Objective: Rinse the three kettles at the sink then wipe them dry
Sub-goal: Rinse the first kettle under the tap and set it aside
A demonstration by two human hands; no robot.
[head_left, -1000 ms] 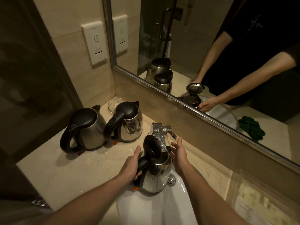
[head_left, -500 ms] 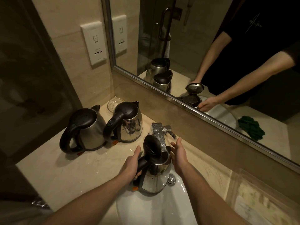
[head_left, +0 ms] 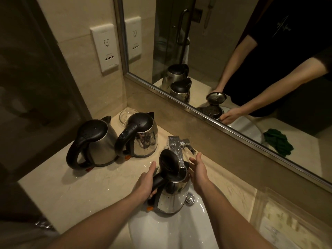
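Observation:
A steel kettle (head_left: 170,196) with its black lid flipped up stands in the white sink (head_left: 161,232), under the chrome tap (head_left: 175,146). My left hand (head_left: 145,182) grips its black handle. To the right of the kettle's rim, my right hand (head_left: 198,168) is held up with straight fingers, between the kettle and the tap lever. Two more steel kettles with shut black lids stand on the counter to the left: one nearest the wall (head_left: 93,141), wet with drops, and one beside the tap (head_left: 142,135).
The beige stone counter (head_left: 80,191) is wet around the kettles. A clear glass dish (head_left: 124,114) sits in the back corner. A wall socket (head_left: 106,47) is above. The mirror (head_left: 224,51) shows a green cloth (head_left: 277,141) at the sink's right.

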